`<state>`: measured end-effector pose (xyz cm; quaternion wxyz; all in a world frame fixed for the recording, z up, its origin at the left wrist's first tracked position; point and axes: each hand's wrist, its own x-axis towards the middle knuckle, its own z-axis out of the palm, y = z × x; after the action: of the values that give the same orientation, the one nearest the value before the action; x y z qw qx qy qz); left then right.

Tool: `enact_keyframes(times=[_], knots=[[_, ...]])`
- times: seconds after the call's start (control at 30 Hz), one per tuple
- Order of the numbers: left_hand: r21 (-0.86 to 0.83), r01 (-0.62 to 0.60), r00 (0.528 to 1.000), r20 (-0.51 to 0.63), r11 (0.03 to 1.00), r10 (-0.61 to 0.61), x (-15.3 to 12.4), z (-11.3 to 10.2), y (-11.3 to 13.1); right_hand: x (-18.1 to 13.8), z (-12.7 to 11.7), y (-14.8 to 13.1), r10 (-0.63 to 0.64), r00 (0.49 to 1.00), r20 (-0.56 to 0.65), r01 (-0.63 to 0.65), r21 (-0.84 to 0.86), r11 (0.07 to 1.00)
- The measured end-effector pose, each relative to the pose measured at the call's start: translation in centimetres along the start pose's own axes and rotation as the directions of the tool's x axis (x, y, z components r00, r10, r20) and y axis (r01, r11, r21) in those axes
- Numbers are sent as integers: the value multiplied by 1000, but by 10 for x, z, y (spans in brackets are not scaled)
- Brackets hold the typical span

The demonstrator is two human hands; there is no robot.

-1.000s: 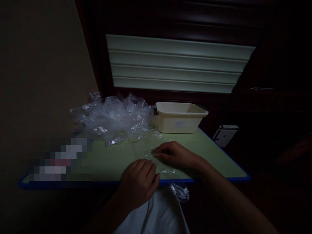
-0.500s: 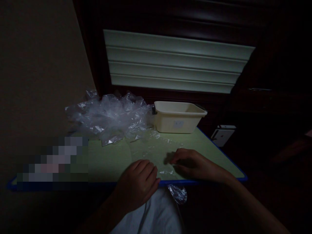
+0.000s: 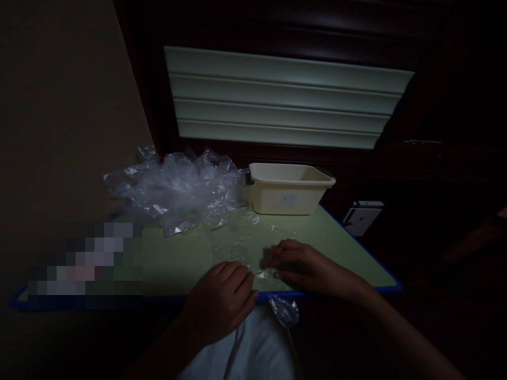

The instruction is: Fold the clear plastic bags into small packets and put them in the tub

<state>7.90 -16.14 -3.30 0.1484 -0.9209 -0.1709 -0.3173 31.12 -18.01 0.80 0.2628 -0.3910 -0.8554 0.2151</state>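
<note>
A thin clear plastic bag [image 3: 240,252] lies flat on the green tabletop and is hard to make out in the dim light. Part of it hangs over the near edge in a shiny flap. My left hand [image 3: 224,293] rests at that edge with its fingers curled together over the bag's near side. To the right, my right hand [image 3: 303,266] is low over the table, fingers bent and the thumb apart from them, close to the crinkled plastic. The palm sides of both hands are hidden.
A heap of crumpled clear plastic [image 3: 182,184] sits at the back left. Beside it stands a cream plastic bin [image 3: 291,198] with dark handles. Blue trim edges the table [image 3: 356,264]. A white tablet-like object [image 3: 362,219] is beyond its right side. A blurred patch covers the left.
My right hand has moved a little left, nearer my left hand. The plastic between them has bunched slightly and its hanging flap has shifted left. My left hand stays in place.
</note>
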Motion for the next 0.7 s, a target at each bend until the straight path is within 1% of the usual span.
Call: enact_keyframes(times=[0.17,0.27,0.4,0.53,0.7], knots=[[-3,0,1000,-14,1000,0,-1,-1,0,7,2,-2,-20,1000,-20,20,7,1000],[-5,3,1000,-30,1000,-3,-1,-1,0,12,4,-2,-10,999,-40,10,1,1000],[-7,7,999,-47,1000,-7,-1,-1,1,19,12,2,76,992,-99,-80,-30,996],[-10,5,999,-43,1000,-5,-1,-1,1,25,19,2,167,978,-127,-174,-43,984],[-15,6,999,-40,1000,-7,0,-2,0,30,24,1,212,962,-171,-226,-68,972]])
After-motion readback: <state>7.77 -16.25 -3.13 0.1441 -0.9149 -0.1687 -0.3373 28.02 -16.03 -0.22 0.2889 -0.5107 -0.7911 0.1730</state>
